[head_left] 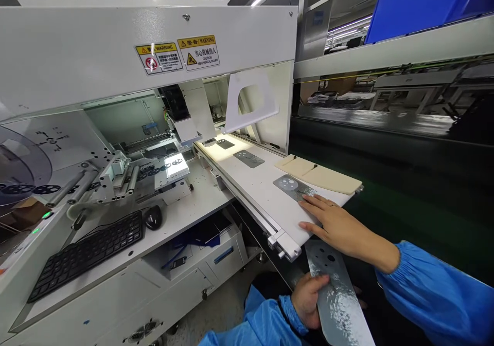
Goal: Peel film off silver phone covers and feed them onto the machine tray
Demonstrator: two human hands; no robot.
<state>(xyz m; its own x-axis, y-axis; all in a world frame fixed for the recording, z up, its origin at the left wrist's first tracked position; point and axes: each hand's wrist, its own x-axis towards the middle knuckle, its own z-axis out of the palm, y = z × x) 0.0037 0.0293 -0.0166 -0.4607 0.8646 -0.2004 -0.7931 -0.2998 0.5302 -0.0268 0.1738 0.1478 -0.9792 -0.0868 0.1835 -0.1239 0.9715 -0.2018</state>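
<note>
My left hand (309, 301) is closed round a shiny grey phone back panel (335, 289) with holes at its upper end. The thumb lies on its face, and fingers show at the far edge. My right hand (332, 225) rests palm down at the near end of the white conveyor (266, 194), fingers stretched out. Its fingertips touch the lower end of another phone back panel (289, 185) lying flat there. Farther along the conveyor lie a third panel (249, 158) and one more panel (225, 144) beneath the machine's light.
A cream board (322, 174) lies along the conveyor's right edge. To the left stands a white machine (96, 32), with a keyboard (88, 251) and black mouse (153, 217) on its ledge. A blue bin (417, 9) sits on the upper right shelf.
</note>
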